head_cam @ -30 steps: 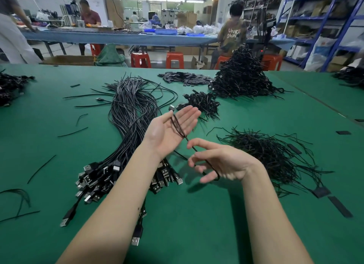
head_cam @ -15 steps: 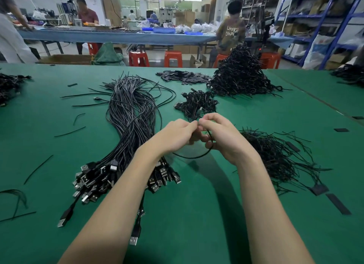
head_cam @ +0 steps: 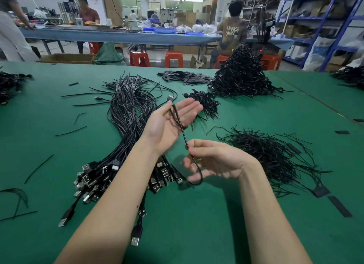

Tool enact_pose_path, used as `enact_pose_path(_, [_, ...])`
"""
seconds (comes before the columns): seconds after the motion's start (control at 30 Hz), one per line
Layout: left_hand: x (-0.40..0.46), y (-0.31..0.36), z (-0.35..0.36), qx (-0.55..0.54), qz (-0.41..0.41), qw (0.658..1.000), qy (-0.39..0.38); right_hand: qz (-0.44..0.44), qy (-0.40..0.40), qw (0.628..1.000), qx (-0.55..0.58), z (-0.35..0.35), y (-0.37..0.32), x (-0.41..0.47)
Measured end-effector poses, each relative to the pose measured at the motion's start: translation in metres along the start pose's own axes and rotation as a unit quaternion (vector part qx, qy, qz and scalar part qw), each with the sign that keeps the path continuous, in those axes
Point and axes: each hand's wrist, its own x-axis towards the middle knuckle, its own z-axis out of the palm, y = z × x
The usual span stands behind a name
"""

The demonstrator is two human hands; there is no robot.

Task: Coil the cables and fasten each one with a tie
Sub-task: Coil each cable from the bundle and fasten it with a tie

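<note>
Behind the left hand's (head_cam: 169, 123) straight fingers (head_cam: 189, 108), part of the cable (head_cam: 185, 137) is hidden; under the right hand's (head_cam: 214, 161) fingers, its loop vanishes.

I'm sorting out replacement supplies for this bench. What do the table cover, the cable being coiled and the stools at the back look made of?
Table cover: looks like matte green felt or similar cloth, with no glare.
Cable: black, faintly glossy plastic or rubber jacket that bends freely, with a metal plug at its end.
Stools: glossy red-orange, apparently moulded plastic.
</note>
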Motion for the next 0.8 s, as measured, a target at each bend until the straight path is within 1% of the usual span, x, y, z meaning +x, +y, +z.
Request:
enact_pose_path(0.07, [-0.004,0.007,-0.002,-0.011,-0.019,0.999,-0.038,0.030,0.061,0.994,-0.081,-0.005,0.000,0.002])
enact_pose_path(0.13, [-0.007,0.010,-0.004,0.038,-0.038,0.997,-0.056,0.032,0.149,0.977,-0.146,-0.010,0.001,0.004])
enact_pose_path(0.17, [-0.007,0.011,-0.005,0.078,-0.044,0.994,-0.062,0.024,0.204,0.966,-0.158,-0.013,0.001,0.005])
enact_pose_path(0.23, [-0.009,0.010,-0.007,0.163,-0.058,0.982,-0.079,-0.024,0.312,0.939,-0.143,-0.020,0.002,0.004])
enact_pose_path(0.27, [-0.010,0.009,-0.008,0.198,-0.070,0.973,-0.092,-0.058,0.345,0.929,-0.118,-0.023,0.002,0.004])
enact_pose_path(0.3, [-0.011,0.010,-0.009,0.228,-0.087,0.964,-0.109,-0.088,0.359,0.926,-0.080,-0.025,0.002,0.002])
enact_pose_path(0.37, [-0.011,0.012,-0.009,0.308,-0.134,0.930,-0.149,-0.127,0.342,0.931,0.004,-0.028,-0.002,-0.001])
enact_pose_path(0.4, [-0.010,0.012,-0.009,0.368,-0.160,0.902,-0.162,-0.142,0.332,0.932,0.038,-0.029,-0.005,-0.003])
enact_pose_path(0.43, [-0.008,0.011,-0.009,0.437,-0.179,0.868,-0.155,-0.153,0.333,0.929,0.057,-0.030,-0.008,-0.005])
enact_pose_path(0.47, [-0.005,0.008,-0.008,0.504,-0.185,0.833,-0.130,-0.161,0.339,0.924,0.065,-0.030,-0.011,-0.006])
enact_pose_path(0.5, [-0.002,0.003,-0.007,0.556,-0.178,0.806,-0.094,-0.175,0.341,0.921,0.068,-0.027,-0.014,-0.006])
enact_pose_path(0.53, [0.001,-0.002,-0.006,0.582,-0.160,0.796,-0.055,-0.192,0.333,0.920,0.074,-0.024,-0.017,-0.004])
enact_pose_path(0.57, [0.004,-0.008,-0.005,0.573,-0.135,0.809,-0.015,-0.208,0.316,0.922,0.082,-0.020,-0.019,-0.002])
enact_pose_path(0.6, [0.006,-0.014,-0.004,0.531,-0.104,0.841,0.027,-0.218,0.287,0.929,0.085,-0.017,-0.020,0.000])
enact_pose_path(0.67, [0.010,-0.020,-0.002,0.388,-0.040,0.917,0.083,-0.202,0.217,0.954,0.049,-0.011,-0.017,0.005])
enact_pose_path(0.7, [0.011,-0.021,-0.001,0.310,-0.021,0.947,0.087,-0.174,0.185,0.967,0.014,-0.008,-0.014,0.006])
enact_pose_path(0.73, [0.012,-0.020,0.000,0.240,-0.012,0.968,0.077,-0.140,0.163,0.976,-0.018,-0.006,-0.011,0.008])
enact_pose_path(0.8, [0.012,-0.022,0.002,0.138,-0.004,0.988,0.070,-0.086,0.156,0.983,-0.043,-0.006,-0.006,0.011])
